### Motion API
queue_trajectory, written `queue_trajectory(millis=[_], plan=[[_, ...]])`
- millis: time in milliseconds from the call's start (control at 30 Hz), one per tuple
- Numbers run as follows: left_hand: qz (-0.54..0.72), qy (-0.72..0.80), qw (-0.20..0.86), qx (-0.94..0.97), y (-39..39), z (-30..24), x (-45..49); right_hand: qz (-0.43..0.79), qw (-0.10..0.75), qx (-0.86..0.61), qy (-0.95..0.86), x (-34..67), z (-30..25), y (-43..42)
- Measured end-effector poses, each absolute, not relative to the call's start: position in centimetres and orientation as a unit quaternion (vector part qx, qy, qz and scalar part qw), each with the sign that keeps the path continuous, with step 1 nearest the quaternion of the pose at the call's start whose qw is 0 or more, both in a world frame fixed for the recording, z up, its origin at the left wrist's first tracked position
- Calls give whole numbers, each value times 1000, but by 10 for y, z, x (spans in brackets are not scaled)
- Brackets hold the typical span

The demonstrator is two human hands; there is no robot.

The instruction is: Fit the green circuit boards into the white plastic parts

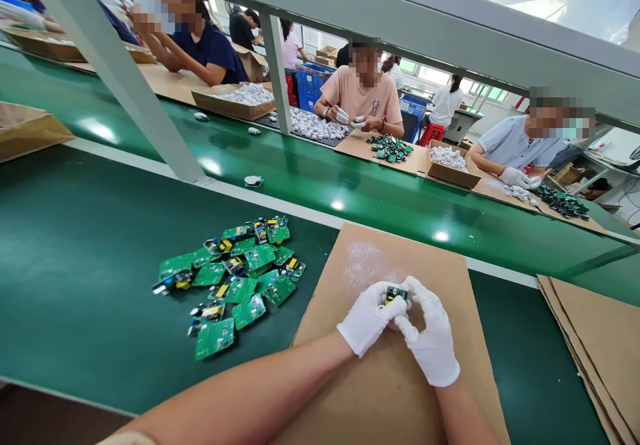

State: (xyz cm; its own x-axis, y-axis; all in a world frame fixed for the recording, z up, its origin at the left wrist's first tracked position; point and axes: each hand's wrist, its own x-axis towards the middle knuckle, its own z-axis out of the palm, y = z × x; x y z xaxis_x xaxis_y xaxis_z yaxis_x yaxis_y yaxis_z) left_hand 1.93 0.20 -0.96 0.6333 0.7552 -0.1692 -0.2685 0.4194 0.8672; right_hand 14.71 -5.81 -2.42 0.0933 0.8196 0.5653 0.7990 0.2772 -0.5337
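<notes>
Fingers (394, 308): clamped on circuit board (397, 293) (left hand (368, 316)), likely steadying; can't tell (right hand (433, 338)) | left: loose boards (241, 289) heaped on counter (100, 218), presumably for reach | middle: held over cardboard sheet (393, 378), maybe as padding | right: stacked cardboard (605, 345)

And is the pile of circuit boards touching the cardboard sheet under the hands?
Apart. The head view shows a strip of dark green tabletop between the pile of circuit boards and the cardboard sheet.
</notes>
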Motion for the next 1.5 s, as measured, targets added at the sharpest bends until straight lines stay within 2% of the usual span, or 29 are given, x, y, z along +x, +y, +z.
queue_trajectory(millis=[133,300,400,500,700,900,1100,1233,1367,1500], plan=[[294,265,813,426,2,0,18,68,436,-622,-647,149,-26,-58],[309,245,814,426,3,4,18,281,462,-607,-581,148,-19,-60],[304,245,814,430,0,0,18,334,470,-620,-532,146,-15,-60],[294,234,816,439,-5,-1,15,314,465,-662,-498,144,-13,-58],[339,224,753,517,-10,10,10,233,468,-667,-531,142,-17,-59],[272,198,878,340,-2,-11,20,140,442,-618,-634,150,-21,-60],[283,214,886,298,0,-22,22,-84,412,-559,-715,152,-12,-60],[278,223,881,311,-2,-19,23,-147,402,-517,-741,151,-16,-53],[264,243,874,330,-3,-13,23,-135,370,-525,-755,149,-20,-52],[267,237,879,315,-3,-8,19,25,388,-548,-741,149,-18,-58]])
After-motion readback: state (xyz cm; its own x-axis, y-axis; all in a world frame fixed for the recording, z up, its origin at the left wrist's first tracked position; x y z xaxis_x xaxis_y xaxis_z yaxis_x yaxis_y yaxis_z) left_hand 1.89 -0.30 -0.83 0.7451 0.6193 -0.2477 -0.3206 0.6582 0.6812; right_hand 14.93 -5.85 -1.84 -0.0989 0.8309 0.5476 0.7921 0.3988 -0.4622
